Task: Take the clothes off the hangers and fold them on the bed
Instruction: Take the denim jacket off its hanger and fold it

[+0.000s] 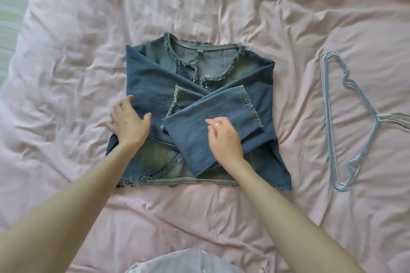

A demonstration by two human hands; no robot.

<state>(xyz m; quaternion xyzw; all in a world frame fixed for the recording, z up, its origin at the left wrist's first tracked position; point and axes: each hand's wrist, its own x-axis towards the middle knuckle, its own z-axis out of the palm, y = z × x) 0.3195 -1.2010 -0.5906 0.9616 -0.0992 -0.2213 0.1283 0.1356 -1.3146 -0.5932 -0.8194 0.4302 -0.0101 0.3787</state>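
A blue denim jacket with frayed edges [199, 104] lies flat at the middle of the bed covered in wrinkled pink bedding [221, 217], neckline toward the far edge, both sleeves folded across its front and crossing each other. The left hand [128, 122] rests on the jacket's left side, fingers spread wide and fairly straight, gripping nothing. The right hand [224, 137], with a ring, rests on the upper sleeve, fingers loosely curled; no pinch is discernible. A stack of light-blue wire hangers [346, 122] lies toward the bed's right edge, apart from the jacket.
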